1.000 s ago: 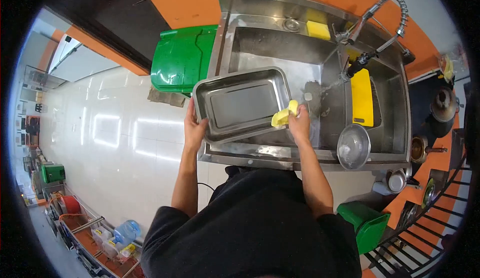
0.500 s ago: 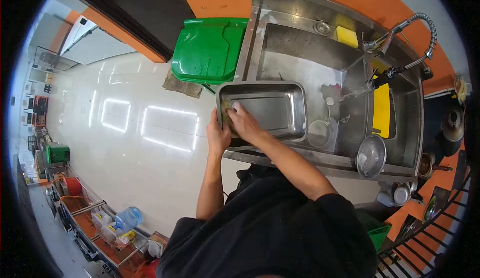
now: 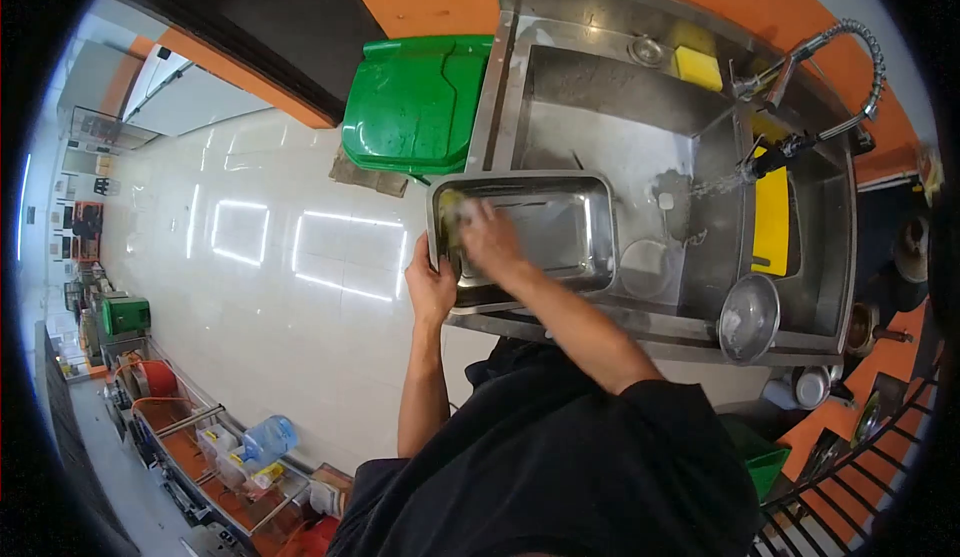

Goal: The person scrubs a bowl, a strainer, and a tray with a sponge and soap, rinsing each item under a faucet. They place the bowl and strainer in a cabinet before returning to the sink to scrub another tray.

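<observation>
A rectangular steel tray [image 3: 560, 227] rests tilted on the front left rim of the steel sink [image 3: 600, 137]. My left hand [image 3: 432, 282] grips the tray's near left edge. My right hand [image 3: 488, 237] is inside the tray at its left end, pressing a yellow sponge [image 3: 450, 207] against the tray's inner wall. The hand and sponge are motion-blurred.
A spring-neck faucet [image 3: 800, 137] runs water into the sink. A yellow cutting board [image 3: 770, 222], a yellow sponge [image 3: 697, 67] on the back ledge and a steel bowl [image 3: 748, 319] lie around the basin. A green bin [image 3: 420, 102] stands left of the sink.
My right hand has carried the sponge from the tray's right rim across to its left end and keeps rubbing there. The view has shifted left.
</observation>
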`<state>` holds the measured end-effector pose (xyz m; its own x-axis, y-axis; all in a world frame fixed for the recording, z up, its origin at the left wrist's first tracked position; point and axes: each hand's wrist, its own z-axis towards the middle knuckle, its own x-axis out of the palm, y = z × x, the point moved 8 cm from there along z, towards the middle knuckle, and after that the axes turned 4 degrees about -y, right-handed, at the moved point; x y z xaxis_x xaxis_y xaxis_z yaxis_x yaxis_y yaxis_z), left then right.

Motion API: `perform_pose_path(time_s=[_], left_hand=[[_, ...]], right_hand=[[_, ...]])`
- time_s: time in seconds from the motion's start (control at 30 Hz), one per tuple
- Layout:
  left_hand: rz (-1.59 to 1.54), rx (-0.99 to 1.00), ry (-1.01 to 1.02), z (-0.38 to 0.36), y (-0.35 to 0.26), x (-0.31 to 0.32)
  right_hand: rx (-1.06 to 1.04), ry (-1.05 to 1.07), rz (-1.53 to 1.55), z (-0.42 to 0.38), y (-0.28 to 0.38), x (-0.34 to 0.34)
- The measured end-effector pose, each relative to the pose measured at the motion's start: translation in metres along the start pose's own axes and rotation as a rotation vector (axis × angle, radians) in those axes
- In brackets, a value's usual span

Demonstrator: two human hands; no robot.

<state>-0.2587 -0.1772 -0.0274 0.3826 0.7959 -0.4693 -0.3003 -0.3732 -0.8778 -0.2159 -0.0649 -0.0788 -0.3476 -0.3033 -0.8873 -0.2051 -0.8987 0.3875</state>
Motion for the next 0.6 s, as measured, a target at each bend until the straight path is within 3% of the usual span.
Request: perform_pose_path(time_s=[0.07,0.17,0.23,0.27,0.3,0.33,0.37,0.5,0.57,0.6], left_hand=[[-0.047,0.018,0.012,-0.002,0.002,-0.006],[-0.129,-0.062,-0.033,-0.003,0.001,-0.003],[-0.152,-0.045,-0.027,0.002,0.019,0.0],[-0.169,-0.035,-0.01,0.0,0.025,0.002],[-0.171,-0.033,-0.005,0.002,0.018,0.003],[-0.094,-0.018,0.011,0.006,0.005,0.003],[-0.01,-0.012,0.032,0.003,-0.001,0.001],[-0.107,-0.022,0.055,0.005,0.011,0.005],[-0.098,-0.028,0.05,0.002,0.015,0.002],[-0.095,-0.042,0.039,0.007,0.012,0.004]], right_hand=[[0.017,-0.167,-0.066,-0.017,-0.043,-0.028],[0.134,-0.028,-0.247,-0.061,-0.11,-0.037],[0.368,-0.183,0.106,-0.091,-0.145,-0.018],[0.785,-0.013,0.75,-0.075,-0.112,-0.032],[0.573,-0.06,0.768,-0.065,-0.09,0.008],[0.581,0.025,0.827,-0.047,-0.049,0.007],[0.025,-0.043,0.33,-0.026,-0.009,0.004],[0.165,0.063,0.362,0.002,0.008,0.003],[-0.102,-0.103,0.673,-0.031,0.036,-0.018],[-0.01,0.098,0.659,-0.032,0.031,0.004]])
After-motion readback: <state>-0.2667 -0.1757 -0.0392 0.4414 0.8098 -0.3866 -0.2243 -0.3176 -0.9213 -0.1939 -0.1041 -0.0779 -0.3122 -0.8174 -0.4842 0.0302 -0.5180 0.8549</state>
